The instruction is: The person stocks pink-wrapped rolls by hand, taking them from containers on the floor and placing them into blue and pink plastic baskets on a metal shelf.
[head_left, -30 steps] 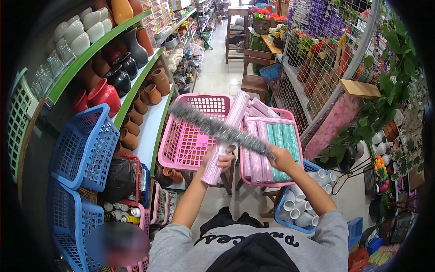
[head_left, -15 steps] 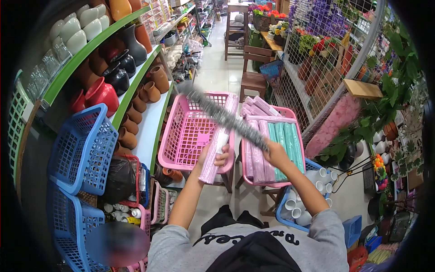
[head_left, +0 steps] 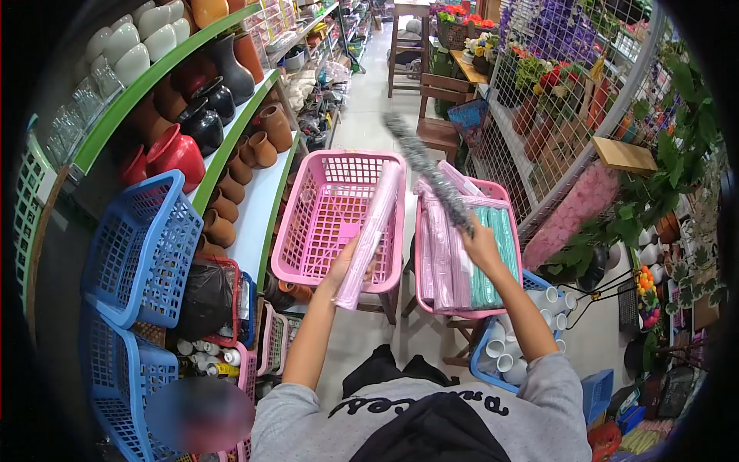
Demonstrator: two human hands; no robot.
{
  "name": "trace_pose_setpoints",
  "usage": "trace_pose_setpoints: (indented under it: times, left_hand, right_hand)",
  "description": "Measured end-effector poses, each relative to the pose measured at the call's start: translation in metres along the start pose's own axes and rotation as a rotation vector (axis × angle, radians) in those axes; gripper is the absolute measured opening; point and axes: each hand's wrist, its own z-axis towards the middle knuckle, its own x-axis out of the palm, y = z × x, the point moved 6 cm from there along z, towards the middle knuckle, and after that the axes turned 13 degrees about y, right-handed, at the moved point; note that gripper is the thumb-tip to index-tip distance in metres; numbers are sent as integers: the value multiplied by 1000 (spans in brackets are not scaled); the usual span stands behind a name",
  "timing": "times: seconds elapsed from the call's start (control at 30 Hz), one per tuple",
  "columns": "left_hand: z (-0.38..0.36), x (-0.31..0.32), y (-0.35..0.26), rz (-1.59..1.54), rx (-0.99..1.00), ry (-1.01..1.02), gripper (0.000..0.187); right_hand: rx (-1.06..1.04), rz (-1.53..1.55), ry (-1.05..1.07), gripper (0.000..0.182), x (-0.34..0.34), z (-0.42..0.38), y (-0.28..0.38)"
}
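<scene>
Since the earlier frame the grey duster (head_left: pixel 428 167) has swung from lying across the left basket to pointing up and away over the right one; the pink roll has dropped lower across the left basket's near rim.

Right hand (head_left: pixel 482 245): clenched on the near end of the duster, held above the right pink basket (head_left: pixel 508 296). Duster tilts far-left, its tip over the aisle floor, motion-blurred.

Left hand (head_left: pixel 348 266): grasping the pink roll (head_left: pixel 371 231) near its lower end. Roll slants from the hand up and far across the near right corner of the left pink basket (head_left: pixel 304 223), which shows only a small pink tag inside.

Right basket holds pink rolls (head_left: pixel 440 250) on its left side, green rolls (head_left: pixel 493 254) on its right, lying side by side lengthwise.

Outward: blue crate of white cups (head_left: pixel 514 350) below right. Left, blue baskets (head_left: pixel 142 250) hang before green-edged shelves (head_left: pixel 231 146) of clay pots (head_left: pixel 258 146) and dark vases. Right, wire mesh panel (head_left: pixel 554 115) with artificial flowers.
</scene>
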Motion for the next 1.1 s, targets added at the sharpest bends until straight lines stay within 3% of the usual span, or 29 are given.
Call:
trace_pose_setpoints:
  times: [0.03, 0.07, 0.1, 0.17, 0.2, 0.3, 0.37, 0.5, 0.57, 0.63, 0.7, 0.77, 0.83, 0.9, 1.03, 1.1]
  left_hand:
    - [-5, -14, -5, 180, -11, -180, 42]
    - [-6, -28, -19, 332, 103, -342, 38]
    - [2, -42, -21, 331, 103, -339, 38]
    - [10, -70, -43, 862, 177, -470, 39]
    - [14, -74, -45, 859, 169, -469, 39]
    - [36, -86, -34, 1252, -381, -508, 48]
    - [54, -136, -5, 1360, -429, -424, 45]
    - [60, -100, -4, 1584, -552, -533, 37]
    - [67, -43, -35, 1828, 356, -718, 31]
    - [89, 16, -30, 1381, 304, -518, 22]
    - [109, 64, 11, 1331, 99, -316, 27]
    - [139, 55, 80, 1599, -214, -99, 42]
    - [148, 56, 129, 1682, -543, -42, 51]
    - [149, 66, 146, 1737, -535, -102, 56]
    - [155, 57, 159, 1910, -412, -301, 67]
    - [162, 57, 158, 1840, -445, -221, 78]
  right_hand:
    - [0, 80, -47, 40, -6, 2, -7]
    - [-40, 116, -86, 39, -10, -3, -12]
    - [-39, 113, -88, 39, -10, -7, -14]
    - [-83, 200, -110, 38, -9, -18, -15]
    - [-3, 245, -61, 39, -8, -23, -15]
    - [23, 312, -93, 41, 3, -37, -28]
    - [42, 374, -76, 41, 6, -44, -40]
    - [-41, 298, -197, 39, -9, -61, -46]
    - [133, 399, -138, 41, -9, -69, -62]
    - [210, 461, -140, 42, -16, -80, -65]
    - [382, 493, -107, 42, -18, -90, -79]
    - [403, 511, -126, 42, -23, -100, -85]
    - [185, 468, -263, 42, -37, -110, -82]
    - [77, 415, -334, 40, -38, -120, -100]
    - [239, 545, -281, 39, -43, -152, -98]
    - [260, 563, -280, 41, -43, -163, -99]
